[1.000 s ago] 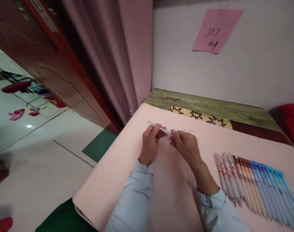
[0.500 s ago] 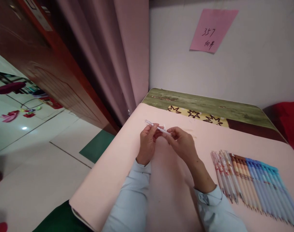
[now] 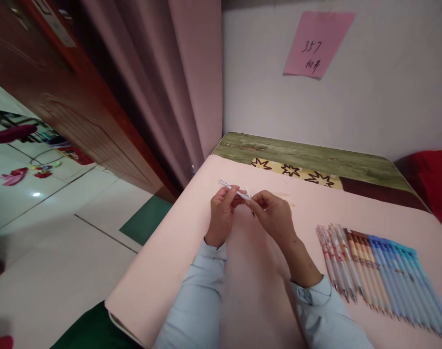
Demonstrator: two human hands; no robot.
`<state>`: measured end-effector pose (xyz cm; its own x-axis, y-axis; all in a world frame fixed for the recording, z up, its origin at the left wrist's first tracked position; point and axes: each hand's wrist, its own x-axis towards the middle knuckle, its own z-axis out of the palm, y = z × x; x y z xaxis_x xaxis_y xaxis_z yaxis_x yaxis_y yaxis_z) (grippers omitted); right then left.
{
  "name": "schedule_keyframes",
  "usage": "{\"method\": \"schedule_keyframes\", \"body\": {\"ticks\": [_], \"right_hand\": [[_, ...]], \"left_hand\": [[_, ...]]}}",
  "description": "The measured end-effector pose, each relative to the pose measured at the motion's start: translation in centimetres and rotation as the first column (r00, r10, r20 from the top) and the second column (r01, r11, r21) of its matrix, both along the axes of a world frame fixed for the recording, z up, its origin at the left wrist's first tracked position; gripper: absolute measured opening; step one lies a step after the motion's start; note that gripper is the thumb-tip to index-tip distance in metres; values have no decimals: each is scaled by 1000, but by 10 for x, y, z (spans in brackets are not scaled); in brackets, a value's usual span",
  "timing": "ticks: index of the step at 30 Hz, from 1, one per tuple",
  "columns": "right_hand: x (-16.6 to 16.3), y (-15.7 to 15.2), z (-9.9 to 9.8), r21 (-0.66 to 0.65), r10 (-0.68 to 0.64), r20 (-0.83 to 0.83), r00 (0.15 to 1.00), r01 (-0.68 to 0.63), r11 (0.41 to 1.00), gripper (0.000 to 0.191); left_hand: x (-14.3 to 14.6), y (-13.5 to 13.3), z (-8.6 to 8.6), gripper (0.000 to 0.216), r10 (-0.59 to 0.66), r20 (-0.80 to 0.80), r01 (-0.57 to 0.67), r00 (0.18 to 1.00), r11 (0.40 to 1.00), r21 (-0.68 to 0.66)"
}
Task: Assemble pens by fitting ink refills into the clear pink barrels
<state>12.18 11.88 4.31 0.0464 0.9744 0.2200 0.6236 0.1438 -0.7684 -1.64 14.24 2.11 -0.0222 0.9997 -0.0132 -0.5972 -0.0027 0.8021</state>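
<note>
My left hand (image 3: 222, 213) is closed around a slim pale pen (image 3: 225, 184), its far-left end sticking out past the thumb. At the pen's other end, the fingertips of my right hand (image 3: 275, 213) are pinched together on the barrel. A thin white stick (image 3: 247, 191) slants up beside the right fingertips, and a small dark tip shows just below them; whether the two are one piece I cannot tell. Both hands are held over the pink-covered table (image 3: 177, 247).
To the right lies a row of pens (image 3: 384, 276), sorted from pinkish clear through brown and orange to blue. Behind the pink cover is a green wood-patterned strip (image 3: 301, 148). A pink paper (image 3: 319, 43) hangs on the wall; a wooden door (image 3: 93, 106) stands at left.
My right fingertips have shifted very slightly on the pen, and more of the thin stick and dark tip shows. The left hand keeps its hold.
</note>
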Motion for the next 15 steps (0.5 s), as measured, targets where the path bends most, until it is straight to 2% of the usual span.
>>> {"method": "schedule_keyframes", "body": {"ticks": [4,6,8,10,12,15], "right_hand": [[-3,2,-6,-13,18,2,1000,-18,1000,32],[-6,2,-9,-20,17,-62,998,-18,1000,34],[-10,4,-11,-40,-52,-122,991,47,998,36],[-13,5,-11,-58,-141,-62,988,137,989,34],[-16,5,-10,-49,-177,30,984,178,983,34],[-24,0,-7,-27,-121,114,986,125,992,37]], "left_hand": [[-1,2,-3,25,-9,-13,9,1000,1000,13],[-6,4,-3,25,43,13,-43,999,999,7],[-12,7,3,27,129,43,-129,991,992,0],[-18,8,15,25,213,64,-215,975,976,19],[-17,5,33,23,244,70,-249,967,966,65],[8,-17,65,31,114,14,-115,993,989,90]]}}
